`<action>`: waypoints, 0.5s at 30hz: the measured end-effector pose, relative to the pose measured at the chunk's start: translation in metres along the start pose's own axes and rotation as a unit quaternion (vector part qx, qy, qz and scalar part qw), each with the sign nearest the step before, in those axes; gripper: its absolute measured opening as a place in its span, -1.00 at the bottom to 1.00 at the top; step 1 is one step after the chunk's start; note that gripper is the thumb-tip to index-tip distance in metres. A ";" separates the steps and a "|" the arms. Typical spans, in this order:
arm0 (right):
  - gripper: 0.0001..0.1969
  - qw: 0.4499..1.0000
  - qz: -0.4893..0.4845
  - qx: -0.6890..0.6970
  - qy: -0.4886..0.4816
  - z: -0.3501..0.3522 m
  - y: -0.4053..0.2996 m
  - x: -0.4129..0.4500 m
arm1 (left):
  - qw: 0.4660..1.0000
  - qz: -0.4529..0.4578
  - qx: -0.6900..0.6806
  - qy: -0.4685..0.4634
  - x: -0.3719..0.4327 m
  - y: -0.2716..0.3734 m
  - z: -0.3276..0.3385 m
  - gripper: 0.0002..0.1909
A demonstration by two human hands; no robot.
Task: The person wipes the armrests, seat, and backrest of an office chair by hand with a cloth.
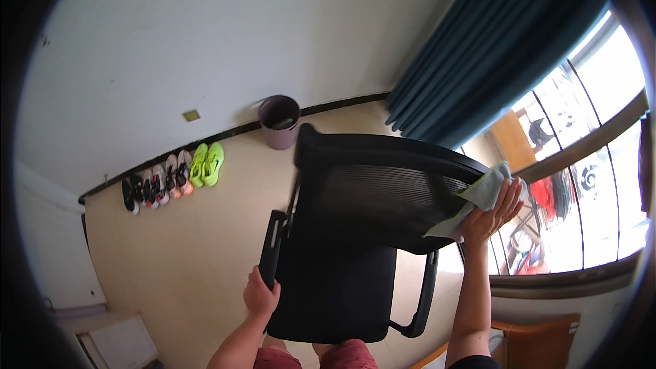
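A black office chair with a mesh backrest (379, 195) and a dark seat (333, 292) stands right in front of my legs. My left hand (260, 291) is wrapped around the front end of the chair's left armrest (271, 246). At the backrest's upper right corner, my right hand (492, 212) presses a grey cloth with a yellow-green edge (484, 189) against the frame. Part of the cloth hangs down over the side of the mesh. The right armrest (423, 297) is untouched.
A purple waste bin (280, 133) stands by the wall, beside yellow-green sneakers (207, 164) and several other shoes (159, 182) in a row. Dark blue curtains (476, 56) hang near a barred window (579, 189) on the right. A wooden piece of furniture (543, 341) is at lower right.
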State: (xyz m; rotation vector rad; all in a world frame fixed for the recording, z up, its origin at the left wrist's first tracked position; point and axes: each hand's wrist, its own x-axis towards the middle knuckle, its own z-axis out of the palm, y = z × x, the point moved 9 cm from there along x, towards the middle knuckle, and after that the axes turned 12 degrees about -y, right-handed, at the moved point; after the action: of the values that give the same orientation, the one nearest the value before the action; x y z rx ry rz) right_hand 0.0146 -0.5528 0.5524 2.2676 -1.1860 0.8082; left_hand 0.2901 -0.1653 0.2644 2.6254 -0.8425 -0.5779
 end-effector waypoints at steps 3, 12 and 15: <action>-0.35 0.999 -0.036 -0.009 0.002 0.016 -0.018 -0.023 | 0.996 -0.045 -0.017 -0.072 0.005 0.000 0.001 -0.34; -0.53 0.940 -0.199 0.255 -0.107 0.089 -0.205 -0.060 | 0.998 -0.005 -0.029 -0.053 0.006 -0.003 0.015 -0.31; -0.58 0.939 -0.193 0.275 -0.080 0.068 -0.291 -0.054 | 0.998 -0.003 -0.030 -0.053 0.007 -0.004 0.013 -0.31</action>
State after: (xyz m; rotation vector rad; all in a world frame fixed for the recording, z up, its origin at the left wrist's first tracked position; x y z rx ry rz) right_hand 0.2538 -0.4111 0.4316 2.9395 -0.5705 0.8884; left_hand 0.2906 -0.1689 0.2495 2.5620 -0.8358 -0.7381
